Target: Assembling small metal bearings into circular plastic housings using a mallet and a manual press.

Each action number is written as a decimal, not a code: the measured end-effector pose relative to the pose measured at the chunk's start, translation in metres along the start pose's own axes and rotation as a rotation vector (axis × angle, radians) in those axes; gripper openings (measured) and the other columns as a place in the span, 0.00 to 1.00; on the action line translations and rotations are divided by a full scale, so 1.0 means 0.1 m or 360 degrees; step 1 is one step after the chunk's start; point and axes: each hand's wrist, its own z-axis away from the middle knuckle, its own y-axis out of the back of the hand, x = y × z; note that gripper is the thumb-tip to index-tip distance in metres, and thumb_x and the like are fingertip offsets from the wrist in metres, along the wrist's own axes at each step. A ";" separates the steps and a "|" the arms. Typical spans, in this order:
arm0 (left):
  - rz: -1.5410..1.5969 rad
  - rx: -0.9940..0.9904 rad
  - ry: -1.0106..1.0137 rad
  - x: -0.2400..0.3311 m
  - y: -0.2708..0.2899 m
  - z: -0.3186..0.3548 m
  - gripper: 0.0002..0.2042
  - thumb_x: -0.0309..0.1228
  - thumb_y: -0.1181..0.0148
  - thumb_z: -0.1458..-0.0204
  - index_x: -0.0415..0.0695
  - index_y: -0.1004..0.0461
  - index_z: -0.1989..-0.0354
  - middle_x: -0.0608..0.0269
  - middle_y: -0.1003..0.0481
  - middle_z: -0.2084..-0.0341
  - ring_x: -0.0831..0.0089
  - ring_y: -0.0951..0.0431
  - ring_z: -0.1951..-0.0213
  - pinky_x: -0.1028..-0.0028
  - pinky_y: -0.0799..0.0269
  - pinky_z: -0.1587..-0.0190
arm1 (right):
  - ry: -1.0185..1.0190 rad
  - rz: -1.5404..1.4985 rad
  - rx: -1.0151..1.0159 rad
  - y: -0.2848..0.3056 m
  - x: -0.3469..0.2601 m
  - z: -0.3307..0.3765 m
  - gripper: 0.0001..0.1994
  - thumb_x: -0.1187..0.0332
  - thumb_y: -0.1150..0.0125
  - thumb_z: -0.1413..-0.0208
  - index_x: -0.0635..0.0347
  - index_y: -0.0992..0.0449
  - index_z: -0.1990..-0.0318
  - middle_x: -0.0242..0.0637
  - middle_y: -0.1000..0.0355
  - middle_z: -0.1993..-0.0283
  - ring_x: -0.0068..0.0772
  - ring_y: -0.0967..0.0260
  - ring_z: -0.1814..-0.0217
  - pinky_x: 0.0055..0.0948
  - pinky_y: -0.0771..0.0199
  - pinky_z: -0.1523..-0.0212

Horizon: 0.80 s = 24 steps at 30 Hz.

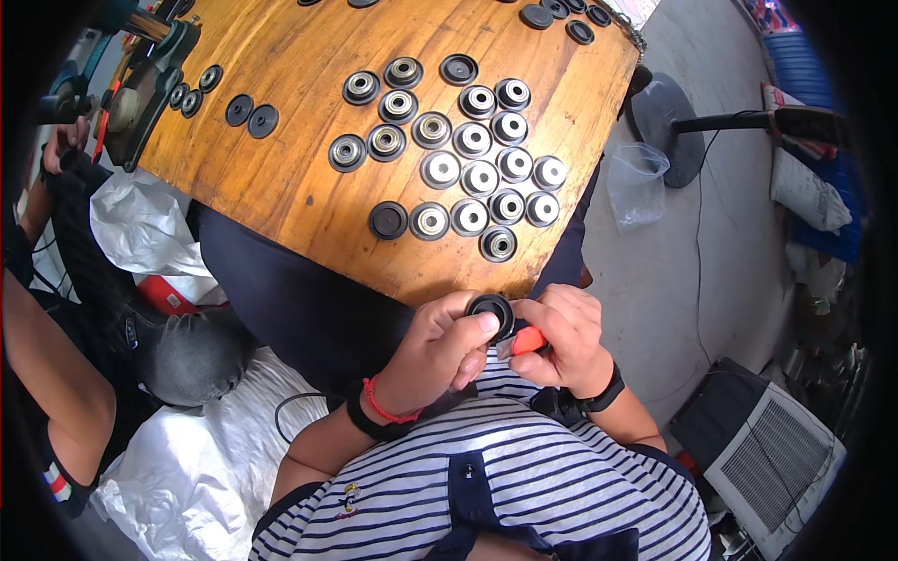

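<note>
Just off the table's near edge, my left hand [432, 344] is closed round a round black plastic cap [484, 305], its thumb pressed on the cap's face. Close on its right, my right hand [567, 335] pinches a small orange-red tool [528, 340], whose kind is partly hidden by the fingers. A greyish end of this tool lies just below the cap's rim; whether it touches, I cannot tell. Beyond the hands, several black caps with metal ring bearings [440, 170] in them stand on the wooden table. Among them is a plain black cap [387, 221] without a bearing.
More black caps [264, 121] lie on the table [281, 187] at left and far right. A bench press [140, 117] stands at the far left, near another person's arm [56, 374]. White sacks [187, 467] lie at left; a round stand base [666, 131] and clear bag [638, 185] at right.
</note>
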 end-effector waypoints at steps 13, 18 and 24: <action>-0.0122 0.0037 -0.0046 0.01 -0.12 0.01 0.11 0.34 0.53 0.40 0.44 0.34 0.74 0.73 0.37 0.89 0.84 0.40 0.88 0.81 0.42 0.82 | -0.0078 0.0179 0.0061 0.05 -0.09 0.04 0.24 0.48 0.33 0.57 0.63 0.24 0.64 0.33 0.37 0.79 0.33 0.36 0.81 0.29 0.37 0.79; -0.0243 -0.0049 -0.0077 0.00 -0.16 0.08 0.12 0.34 0.52 0.40 0.44 0.36 0.76 0.72 0.38 0.90 0.83 0.41 0.89 0.80 0.42 0.83 | -0.0838 -0.0185 0.0350 -0.05 -0.05 0.06 0.15 0.60 0.37 0.47 0.64 0.25 0.62 0.38 0.32 0.76 0.38 0.33 0.78 0.29 0.32 0.76; -0.0012 0.0001 -0.0183 0.00 -0.05 0.04 0.10 0.33 0.50 0.39 0.43 0.32 0.71 0.73 0.38 0.89 0.86 0.40 0.88 0.83 0.43 0.84 | -0.0129 -0.0179 0.0087 0.11 0.02 0.04 0.21 0.51 0.36 0.50 0.63 0.26 0.64 0.35 0.34 0.78 0.36 0.34 0.80 0.30 0.34 0.77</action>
